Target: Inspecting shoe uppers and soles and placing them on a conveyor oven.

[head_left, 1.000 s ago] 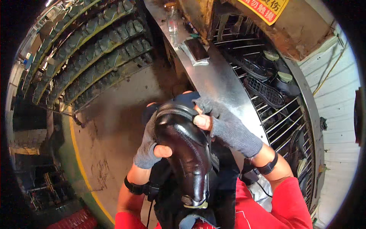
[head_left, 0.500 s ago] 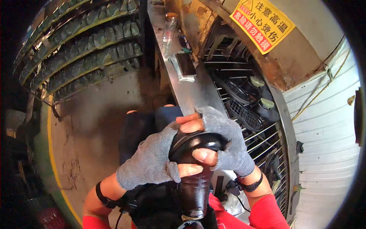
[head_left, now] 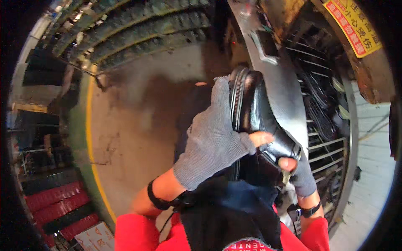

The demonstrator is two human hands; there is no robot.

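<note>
A glossy black leather shoe (head_left: pixel 259 108) is held in front of my body, tilted on its side with the stitched sole edge toward the left. My left hand (head_left: pixel 213 134), in a grey fingerless glove, is closed round the sole side, its thumb lying over the upper. At the ankle end, my right hand (head_left: pixel 299 171), also gloved, grips the shoe's lower right part, and one fingertip or thumb shows there. The rest of its fingers are hidden behind the shoe. A narrow metal ledge (head_left: pixel 284 96) runs just beyond the shoe.
To the right, black shoes (head_left: pixel 320 117) lie on a rack of metal bars (head_left: pixel 328 157). A dark flat object (head_left: pixel 267 43) rests on the ledge. Shelves of shoe-shaped forms (head_left: pixel 155 25) stand at the far left. Red stacked items (head_left: pixel 58 201) and a carton (head_left: pixel 95 237) sit lower left.
The shoe has been turned from upright with its toe foremost onto its side. My right hand has slid from the toe to the ankle end. The view has swung left.
</note>
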